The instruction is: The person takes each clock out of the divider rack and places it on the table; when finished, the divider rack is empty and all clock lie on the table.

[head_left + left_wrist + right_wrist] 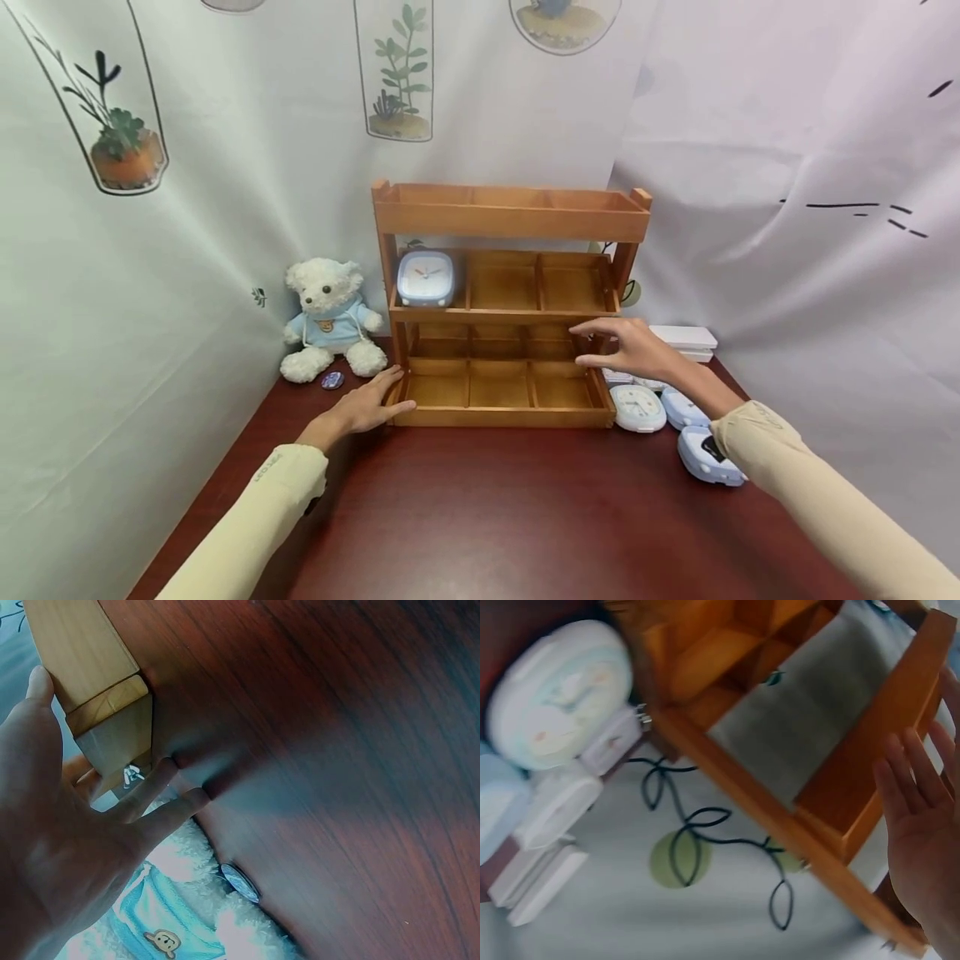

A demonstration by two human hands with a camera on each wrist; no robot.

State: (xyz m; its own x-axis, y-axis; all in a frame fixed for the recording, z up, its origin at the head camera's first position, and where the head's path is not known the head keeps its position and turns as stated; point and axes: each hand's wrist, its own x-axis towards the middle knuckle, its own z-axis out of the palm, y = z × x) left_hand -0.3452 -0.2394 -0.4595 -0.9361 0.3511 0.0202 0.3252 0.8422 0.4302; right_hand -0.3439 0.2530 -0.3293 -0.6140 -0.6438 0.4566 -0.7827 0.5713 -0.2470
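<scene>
Head view: a wooden rack (510, 308) stands at the far middle of a dark red table (510, 508), against a printed curtain. It is warm orange-brown, with three stepped tiers, each split into three open compartments; the top tier is a long tray on two posts. A pale blue clock (425, 277) sits in the left compartment of the middle tier. The left hand (367, 407) lies with straight fingers against the rack's near left corner, holding nothing. The right hand (630, 348) is at the rack's right side, fingers loosely spread, gripping nothing. A white bear (327, 329) in a blue hoodie sits left of the rack. More clocks (675, 421) lie right of it.

Left wrist view: the left hand (67, 847) is open, its fingertips (191, 799) on the table beside the rack (90, 682), thumb along the wood.

Right wrist view: the right hand (922, 840) is flat and open beside the rack (810, 772); whether it touches is unclear.
</scene>
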